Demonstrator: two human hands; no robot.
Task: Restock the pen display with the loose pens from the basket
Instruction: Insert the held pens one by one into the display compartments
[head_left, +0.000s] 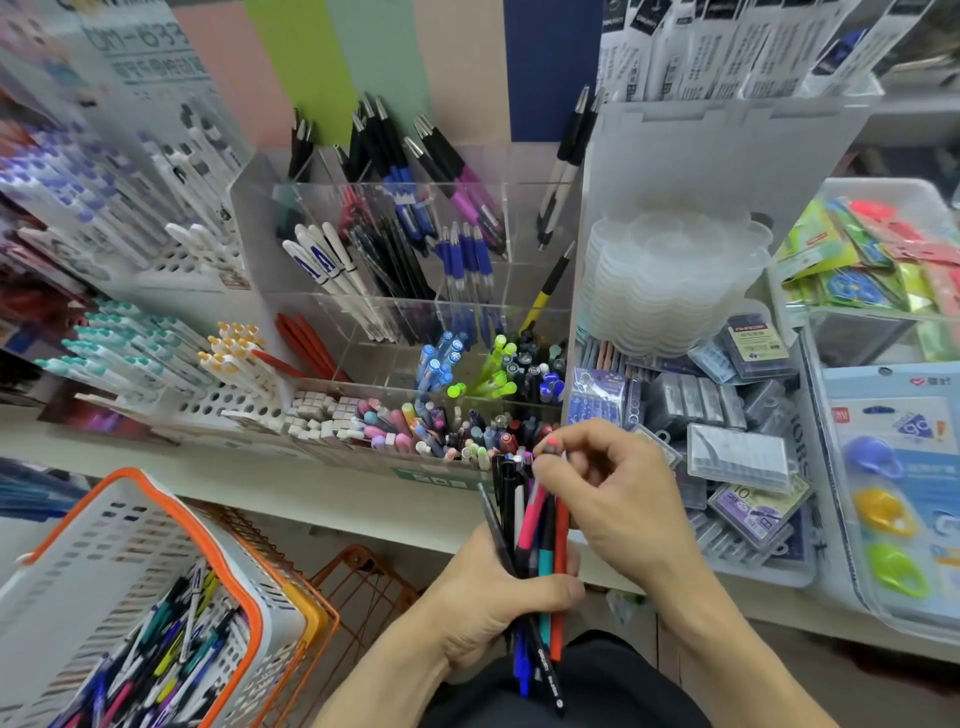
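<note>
Shop shelving (291, 499) carries a clear pen display (410, 291) with divided compartments; the left hand (488, 603) grips a bundle of pens (535, 540) upright just before it; the right hand (597, 483) pinches one pen's top; more loose pens lie in the basket (156, 597), lower left.

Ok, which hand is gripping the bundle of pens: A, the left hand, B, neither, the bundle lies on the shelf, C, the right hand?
A: the left hand is wrapped round the bundle of pens, while the right hand only pinches the pink-topped pen at the bundle's top.
</note>
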